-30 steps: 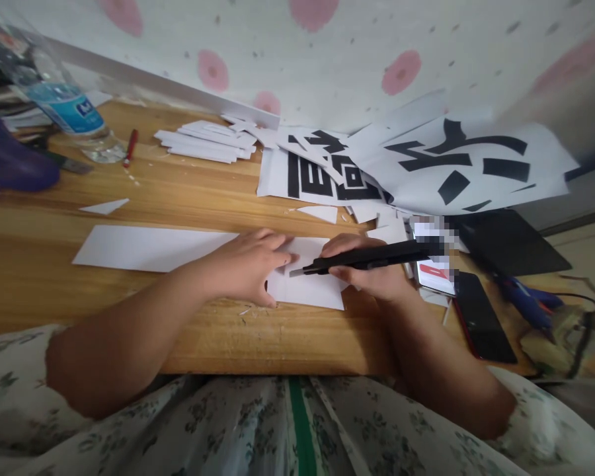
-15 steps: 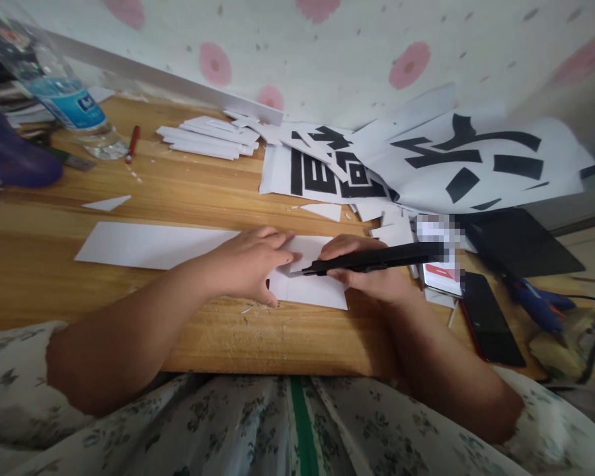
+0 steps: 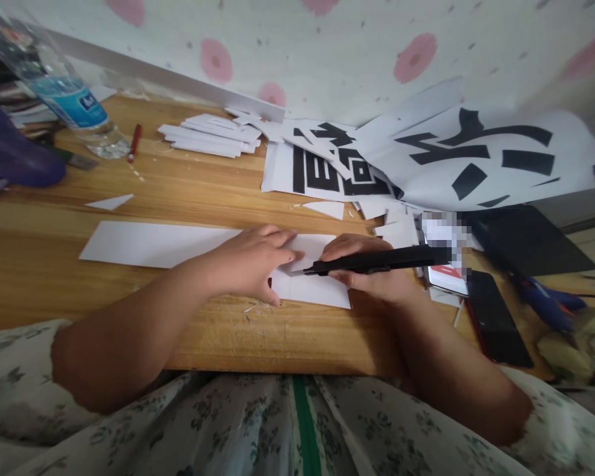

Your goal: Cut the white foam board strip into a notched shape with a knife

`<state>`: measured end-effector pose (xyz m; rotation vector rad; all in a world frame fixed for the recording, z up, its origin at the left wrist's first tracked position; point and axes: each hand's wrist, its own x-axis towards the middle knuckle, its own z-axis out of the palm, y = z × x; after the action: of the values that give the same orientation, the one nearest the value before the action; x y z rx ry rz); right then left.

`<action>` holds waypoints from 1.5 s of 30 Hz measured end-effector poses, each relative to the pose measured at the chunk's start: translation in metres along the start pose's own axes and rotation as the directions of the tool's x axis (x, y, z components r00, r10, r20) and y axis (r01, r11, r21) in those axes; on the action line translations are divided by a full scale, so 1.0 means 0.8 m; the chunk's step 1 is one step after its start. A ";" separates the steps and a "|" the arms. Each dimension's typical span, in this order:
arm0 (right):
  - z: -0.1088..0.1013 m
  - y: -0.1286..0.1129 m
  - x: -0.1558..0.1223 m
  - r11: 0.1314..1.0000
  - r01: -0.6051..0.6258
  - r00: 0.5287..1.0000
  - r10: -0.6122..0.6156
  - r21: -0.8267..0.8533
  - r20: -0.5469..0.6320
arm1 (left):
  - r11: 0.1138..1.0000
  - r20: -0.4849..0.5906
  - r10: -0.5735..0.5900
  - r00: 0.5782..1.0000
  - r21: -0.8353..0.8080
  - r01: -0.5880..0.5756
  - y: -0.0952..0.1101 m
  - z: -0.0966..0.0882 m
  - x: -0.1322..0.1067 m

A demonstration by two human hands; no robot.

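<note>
1. Along the far side of the wooden desk [image 3: 54, 277] lies the clutter: a clear water bottle [image 3: 59, 99] at far left, a red pen [image 3: 133, 143] just right of it, and a stack of white strips [image 3: 209, 137] further right.
2. Printed sheets with bold black characters [image 3: 426, 158] pile up at far right, some overlapping others.
3. A small white triangle offcut [image 3: 110, 201] sits alone on the left, well apart from the hands; smaller scraps [image 3: 394, 231] lie near the right hand.
4. A dark phone [image 3: 498, 320] rests at the near right, with a black tablet-like slab [image 3: 530, 241] beyond it and a blue tool [image 3: 550, 301] to its right.
5. A long white paper strip [image 3: 149, 244] lies on the desk in front of the person, its long axis running left to right.
6. The left hand [image 3: 250, 264] presses flat on the strip, fingers spread, holding it down without gripping anything.
7. The right hand [image 3: 371, 274] is closed around a black utility knife [image 3: 377, 261].
8. The knife's long axis runs nearly left to right, handle to the right and slightly farther away.
9. Its blade tip [image 3: 297, 271] points left and meets the paper just beside the left hand's fingertips.
10. Nothing lies between the two hands.
</note>
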<state>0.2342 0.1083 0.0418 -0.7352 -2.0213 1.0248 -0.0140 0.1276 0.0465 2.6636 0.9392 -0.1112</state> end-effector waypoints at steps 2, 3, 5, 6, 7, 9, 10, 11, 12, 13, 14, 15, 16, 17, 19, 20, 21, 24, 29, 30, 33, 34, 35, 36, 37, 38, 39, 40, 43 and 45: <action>-0.002 0.003 0.000 1.000 0.010 1.000 -0.010 0.003 0.016 | 1.000 0.002 0.001 1.000 0.003 -0.001 0.000 0.000 0.000; -0.003 0.005 0.000 1.000 0.012 1.000 -0.012 0.006 0.028 | 1.000 0.006 -0.002 1.000 0.006 0.002 0.000 -0.001 0.000; -0.006 0.008 0.000 1.000 0.021 0.998 -0.022 0.020 0.051 | 1.000 0.014 -0.007 1.000 0.011 0.006 0.001 -0.002 0.000; -0.006 0.009 0.000 0.999 0.024 0.998 -0.026 0.028 0.061 | 1.000 0.017 -0.007 1.000 0.012 0.006 0.001 -0.002 0.000; -0.007 0.010 0.000 0.999 0.028 0.997 -0.031 0.036 0.066 | 1.000 0.020 -0.007 1.000 0.013 0.006 0.001 -0.003 0.001; -0.007 0.011 0.000 0.999 0.036 0.997 -0.039 0.041 0.066 | 1.000 0.031 -0.010 0.999 0.010 0.010 0.002 -0.004 0.001; -0.007 0.011 -0.001 0.999 0.036 0.997 -0.039 0.037 0.064 | 1.000 0.038 -0.016 0.999 0.008 0.015 0.003 -0.004 0.001; -0.007 0.011 -0.001 0.999 0.038 0.998 -0.040 0.033 0.056 | 1.000 0.047 -0.023 0.999 0.007 0.022 0.003 -0.005 0.002; -0.007 0.011 -0.002 0.999 0.040 0.998 -0.041 0.030 0.043 | 1.000 0.053 -0.029 0.998 0.006 0.028 0.003 -0.005 0.002; -0.007 0.011 -0.002 0.999 0.042 0.999 -0.043 0.029 0.027 | 1.000 0.055 -0.030 0.998 0.005 0.030 0.004 -0.005 0.002; -0.008 0.012 -0.003 0.999 0.040 0.999 -0.040 0.029 0.012 | 1.000 0.054 -0.028 0.998 0.005 0.028 0.003 -0.005 0.002; -0.008 0.012 -0.004 0.999 0.038 0.999 -0.038 0.031 -0.001 | 1.000 0.049 -0.024 0.999 0.004 0.024 0.003 -0.004 0.002; -0.008 0.012 -0.004 0.999 0.034 0.999 -0.033 0.034 -0.006 | 1.000 0.043 -0.019 0.999 0.005 0.019 0.002 -0.003 0.002; -0.008 0.012 -0.004 0.999 0.027 1.000 -0.027 0.037 -0.007 | 1.000 0.036 -0.013 0.999 0.004 0.013 0.001 -0.002 0.002; -0.007 0.012 -0.003 0.999 0.023 1.000 -0.024 0.044 0.013 | 1.000 0.026 -0.006 1.000 0.004 0.006 0.000 -0.001 0.002; -0.007 0.011 -0.002 0.999 0.025 0.999 -0.027 0.047 0.023 | 1.000 0.024 -0.005 1.000 0.005 0.005 -0.001 0.000 0.002; -0.006 0.010 -0.002 0.998 0.032 0.999 -0.034 0.048 0.032 | 1.000 0.024 -0.005 1.000 0.005 0.005 -0.001 0.000 0.002; -0.005 0.007 0.001 0.999 0.039 0.998 -0.040 0.026 0.040 | 1.000 0.023 -0.008 1.000 0.003 0.008 0.000 0.000 0.001; -0.005 0.005 0.002 0.999 0.044 0.997 -0.044 0.010 0.058 | 1.000 0.026 -0.011 1.000 -0.004 0.011 0.001 -0.001 0.001; -0.005 0.006 0.002 0.999 0.047 0.997 -0.048 0.016 0.065 | 1.000 0.027 -0.012 1.000 -0.004 0.012 0.001 -0.001 0.001; -0.007 0.010 0.002 0.998 0.051 0.996 -0.053 0.034 0.069 | 1.000 0.028 -0.010 1.000 0.000 0.010 0.001 -0.002 0.001; -0.008 0.011 0.001 0.998 0.056 0.996 -0.058 0.039 0.071 | 1.000 0.032 -0.011 0.999 0.005 0.011 0.002 -0.003 0.001; -0.009 0.012 0.001 0.997 0.059 0.995 -0.062 0.045 0.075 | 1.000 0.037 -0.010 0.999 0.010 0.010 0.002 -0.003 0.001; -0.009 0.012 0.001 0.997 0.064 0.995 -0.067 0.050 0.079 | 1.000 0.044 -0.011 0.999 0.016 0.010 0.002 -0.004 0.002; -0.010 0.012 0.000 0.997 0.066 0.994 -0.070 0.051 0.085 | 1.000 0.050 -0.014 0.999 0.022 0.012 0.003 -0.004 0.002; -0.011 0.011 -0.001 0.997 0.063 0.994 -0.067 0.046 0.091 | 0.999 0.057 -0.019 0.998 0.028 0.017 0.003 -0.004 0.002; -0.011 0.010 -0.002 0.998 0.056 0.994 -0.059 0.038 0.095 | 0.999 0.062 -0.024 0.998 0.032 0.022 0.003 -0.005 0.003; -0.011 0.009 -0.002 0.998 0.049 0.994 -0.052 0.033 0.100 | 0.999 0.065 -0.030 0.997 0.034 0.028 0.004 -0.005 0.003; -0.011 0.006 -0.004 0.999 0.033 0.993 -0.037 0.036 0.113 | 0.998 0.073 -0.043 0.996 0.039 0.040 0.005 -0.006 0.003; -0.010 0.007 -0.005 0.998 0.044 0.994 -0.048 0.043 0.100 | 0.998 0.076 -0.045 0.996 0.043 0.041 0.006 -0.006 0.003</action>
<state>0.2437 0.1111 0.0389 -0.6238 -2.0872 1.0921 -0.0096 0.1271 0.0519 2.6566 0.9801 -0.2430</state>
